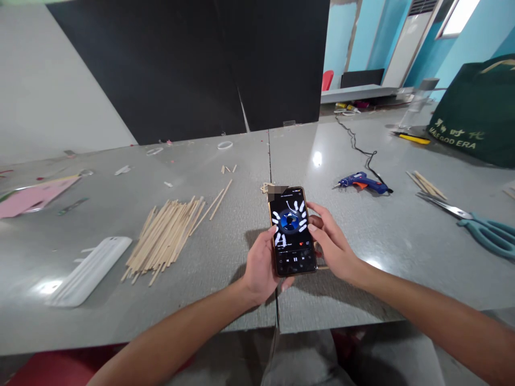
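Both my hands hold a smartphone [295,236] upright above the table's front part, its lit screen showing a music player. My left hand [260,265] grips the phone's left side, with the thumb at the screen's edge. On the right side, my right hand [332,244] has its thumb at the edge and its fingers round the back, partly hidden. Just behind the phone lie small joined stick pieces [265,187], partly covered by it. Left of my left hand is a pile of thin wooden sticks [164,238]. A blue glue gun [364,183] lies to the right.
At the right are teal-handled scissors [488,233], several sticks [428,185], a yellow cutter [414,139] and a dark green bag [475,112]. A white packet [90,272] and pink paper [36,197] lie left. A black panel [193,64] stands behind the table [225,305].
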A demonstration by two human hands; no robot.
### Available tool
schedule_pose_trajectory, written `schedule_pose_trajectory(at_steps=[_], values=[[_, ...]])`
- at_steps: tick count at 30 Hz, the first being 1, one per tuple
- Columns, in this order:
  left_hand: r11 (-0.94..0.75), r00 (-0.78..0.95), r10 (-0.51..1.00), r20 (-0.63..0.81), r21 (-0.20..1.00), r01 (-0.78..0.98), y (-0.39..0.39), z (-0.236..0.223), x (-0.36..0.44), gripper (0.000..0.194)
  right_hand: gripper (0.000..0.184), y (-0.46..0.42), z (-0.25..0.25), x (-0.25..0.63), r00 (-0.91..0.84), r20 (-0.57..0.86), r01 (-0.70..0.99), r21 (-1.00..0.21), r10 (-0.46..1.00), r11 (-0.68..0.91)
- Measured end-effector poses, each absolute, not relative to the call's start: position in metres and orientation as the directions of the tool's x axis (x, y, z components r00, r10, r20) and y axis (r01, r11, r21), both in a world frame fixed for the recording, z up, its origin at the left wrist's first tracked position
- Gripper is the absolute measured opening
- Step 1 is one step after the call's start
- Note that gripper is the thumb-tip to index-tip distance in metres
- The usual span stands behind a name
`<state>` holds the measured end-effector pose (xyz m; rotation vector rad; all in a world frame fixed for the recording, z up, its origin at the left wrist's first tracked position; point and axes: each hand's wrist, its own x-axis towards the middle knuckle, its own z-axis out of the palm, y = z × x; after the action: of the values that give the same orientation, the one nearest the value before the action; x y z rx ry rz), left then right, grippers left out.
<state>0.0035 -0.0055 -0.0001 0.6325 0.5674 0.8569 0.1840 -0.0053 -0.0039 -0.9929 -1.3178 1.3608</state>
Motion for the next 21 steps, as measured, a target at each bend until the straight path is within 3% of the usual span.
schedule_pose_trajectory(at_steps=[21], values=[[0.503,0.531,0.821,-0.21,0.705,-0.499,-0.0058,0.0019,0.0036,0.042,0.051,-0.0061,-0.0036,0.1835,-0.188,0.052,-0.109,-0.994,0.981,0.032]])
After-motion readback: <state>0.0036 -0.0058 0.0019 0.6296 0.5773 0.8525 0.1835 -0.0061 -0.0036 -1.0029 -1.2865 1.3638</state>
